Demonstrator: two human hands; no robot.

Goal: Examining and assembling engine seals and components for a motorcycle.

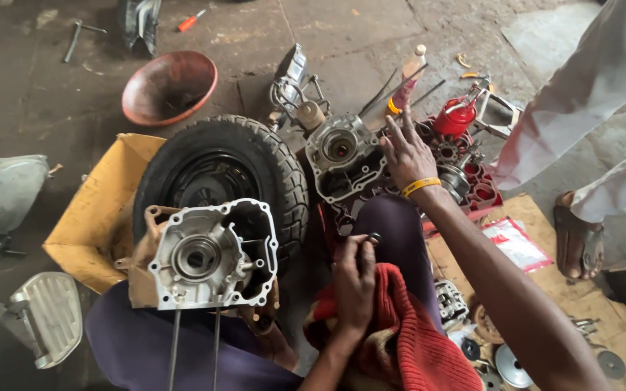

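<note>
My left hand rests on a red cloth over my knee, its fingers pinched on a small dark ring-shaped metal part. With fingers spread and nothing in it, my right hand, which wears a yellow wristband, hovers at the right edge of a grey engine case on the floor. Just beyond that hand sits a red tray of gears. A second grey engine case half with a central bearing lies on my lap at the left.
A black tyre stands on yellow cardboard. A red oil can, a bottle and a red bowl lie farther off. Another person's sandalled foot is at the right. Loose parts lie at the lower right.
</note>
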